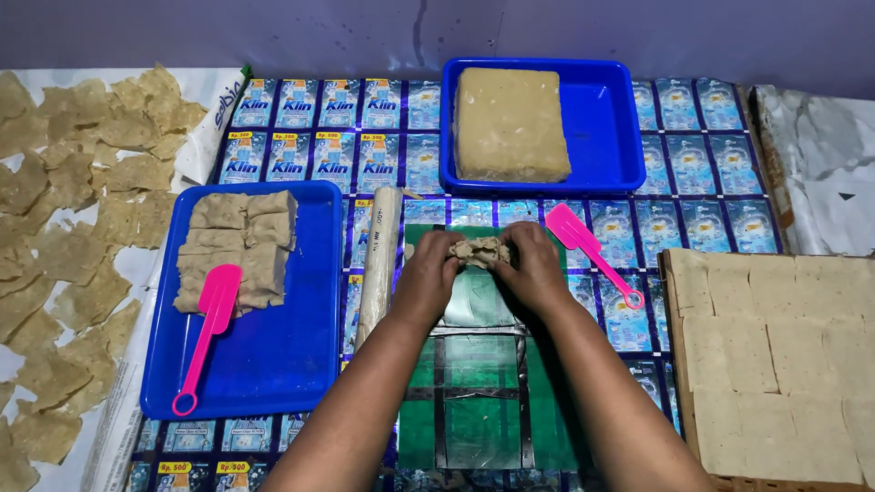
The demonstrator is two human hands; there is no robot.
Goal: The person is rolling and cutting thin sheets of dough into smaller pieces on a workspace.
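Both hands meet over a green plastic-covered work board (pixel 478 383) in the middle. My left hand (pixel 428 273) and my right hand (pixel 533 269) pinch a crumbly beige lump of dough (pixel 480 251) between their fingertips, just above the board's far end. A pale rolling pin (pixel 378 264) lies just left of my left hand.
A blue tray (pixel 273 364) on the left holds cut dough slabs (pixel 239 246) and a pink spatula (pixel 210 333). Another blue tray (pixel 602 118) at the back carries a big dough block (pixel 509 123). A second pink spatula (pixel 591 251) lies right. Thin squares (pixel 775 355) on a board right, dried pieces (pixel 73 228) left.
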